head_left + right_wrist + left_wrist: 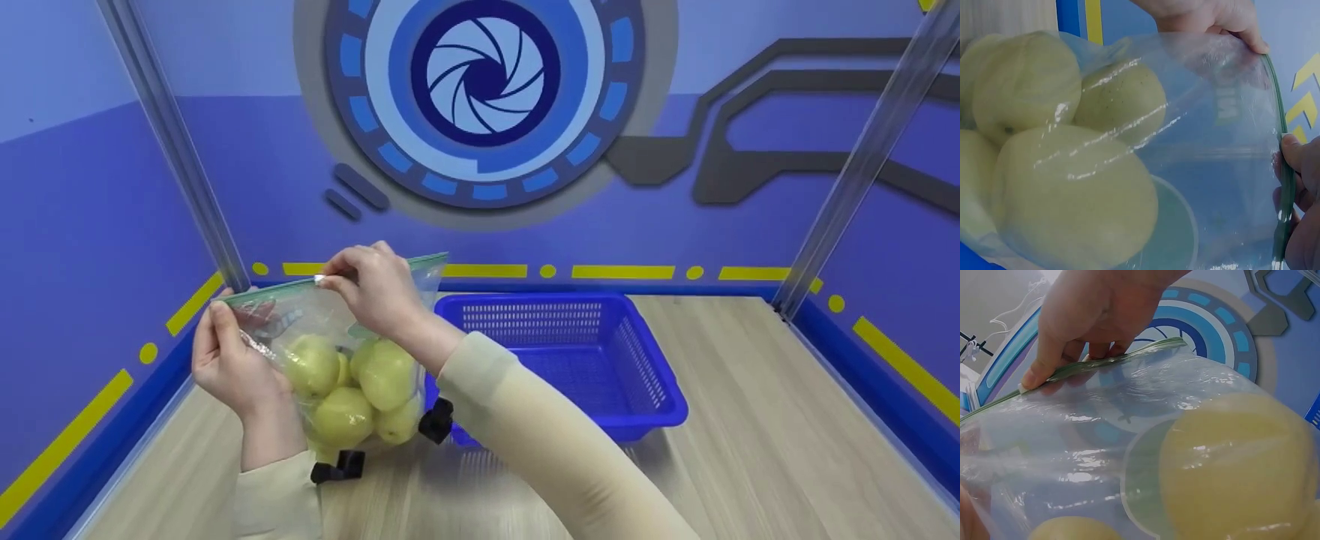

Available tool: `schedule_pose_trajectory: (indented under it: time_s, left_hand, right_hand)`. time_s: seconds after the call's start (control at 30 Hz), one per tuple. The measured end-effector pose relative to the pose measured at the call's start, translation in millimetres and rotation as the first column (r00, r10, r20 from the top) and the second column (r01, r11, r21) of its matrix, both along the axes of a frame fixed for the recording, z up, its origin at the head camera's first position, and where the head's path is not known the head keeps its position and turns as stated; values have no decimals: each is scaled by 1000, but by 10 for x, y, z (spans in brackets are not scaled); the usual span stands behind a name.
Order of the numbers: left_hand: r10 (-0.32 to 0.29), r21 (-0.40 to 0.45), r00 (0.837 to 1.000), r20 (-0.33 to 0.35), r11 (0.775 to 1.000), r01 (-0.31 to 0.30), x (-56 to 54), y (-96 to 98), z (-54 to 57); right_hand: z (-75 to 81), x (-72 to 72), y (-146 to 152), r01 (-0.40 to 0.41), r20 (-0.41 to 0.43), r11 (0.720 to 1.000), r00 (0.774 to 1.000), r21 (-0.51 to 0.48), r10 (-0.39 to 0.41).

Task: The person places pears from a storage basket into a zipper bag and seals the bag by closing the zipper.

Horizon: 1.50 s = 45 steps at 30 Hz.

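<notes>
A clear zip bag with a green seal strip hangs upright in front of me, left of centre. Inside it sit several round yellow-green fruits, which look like pears. My left hand grips the bag's top left corner between thumb and fingers. At the top edge, my right hand pinches the small white slider on the seal strip. Through the left wrist view, the right thumb presses that slider, with its fingers behind the strip. Whether the bag's bottom touches the table cannot be told.
A blue plastic basket with slotted walls stands right of the bag, partly behind my right forearm. Both rest over a wood-grain table. Blue walls with metal corner posts enclose the table at the back and sides.
</notes>
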<state>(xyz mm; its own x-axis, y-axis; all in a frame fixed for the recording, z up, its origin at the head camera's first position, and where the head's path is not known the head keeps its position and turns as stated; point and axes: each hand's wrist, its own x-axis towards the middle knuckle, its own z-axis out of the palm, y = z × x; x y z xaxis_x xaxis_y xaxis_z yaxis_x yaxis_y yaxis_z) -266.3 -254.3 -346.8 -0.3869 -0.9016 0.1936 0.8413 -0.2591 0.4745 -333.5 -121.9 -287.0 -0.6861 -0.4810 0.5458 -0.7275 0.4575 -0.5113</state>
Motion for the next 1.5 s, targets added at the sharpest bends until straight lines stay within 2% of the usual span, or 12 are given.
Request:
schedule_pose_trajectory:
  time_s: [0.43, 0.67, 0.93, 1.13, 1.5]
  left_hand:
    - [27, 19, 1000, -15, 999, -26, 5, -32, -12]
    - [19, 24, 999, -44, 1000, -18, 11, -54, -18]
    - [23, -13, 999, -25, 1000, -23, 17, -49, -20]
    - [22, 18, 998, -56, 1000, -21, 16, -59, -23]
    - [11, 41, 999, -30, 999, -10, 32, -72, -53]
  right_hand:
    - [-21, -102, 147, 24, 43, 1000, 999, -8, -24]
    - [-47, -209, 266, 30, 55, 999, 998, -21, -29]
    - [-66, -326, 419, 47, 93, 997, 995, -62, -42]
    - [-92, -401, 515, 58, 104, 995, 993, -79, -50]
    - [-135, -524, 690, 74, 146, 993, 987, -90, -61]
